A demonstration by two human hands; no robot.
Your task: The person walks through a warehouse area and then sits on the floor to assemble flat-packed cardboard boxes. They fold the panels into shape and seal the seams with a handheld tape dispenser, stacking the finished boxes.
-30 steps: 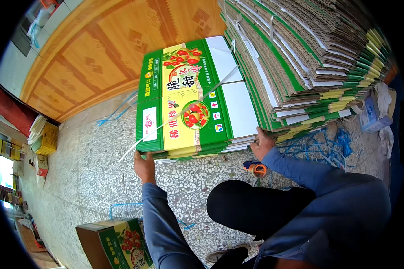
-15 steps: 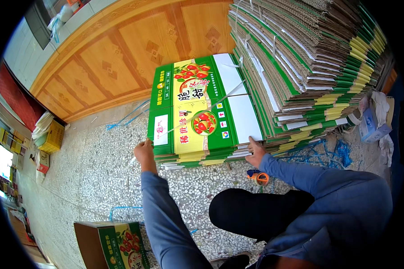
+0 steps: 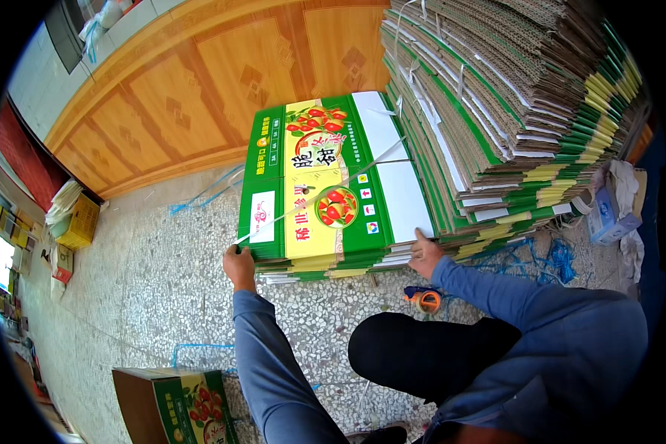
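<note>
A low stack of flattened cartons (image 3: 323,177), green and yellow with printed red fruit and white flaps, lies in front of me. A thin white strap (image 3: 381,153) crosses its top on a slant, from the far right down to the near left corner. At that corner my left hand (image 3: 239,268) is closed, with the strap's end running into its fingers. My right hand (image 3: 426,255) grips the near right edge, thumb on the white flap and fingers lower down, partly hidden.
A tall tied stack of flattened cartons (image 3: 488,111) rises at the right, beside the low one. Behind is a wooden panel front (image 3: 222,78). An orange tape dispenser (image 3: 426,300) lies near my knee. An open carton (image 3: 174,403) stands at lower left; blue twine (image 3: 561,260) lies at right.
My left hand has shifted slightly, up against the near left corner, and the strap now shows reaching it. The right hand stays at the near edge. The view has moved a little.
</note>
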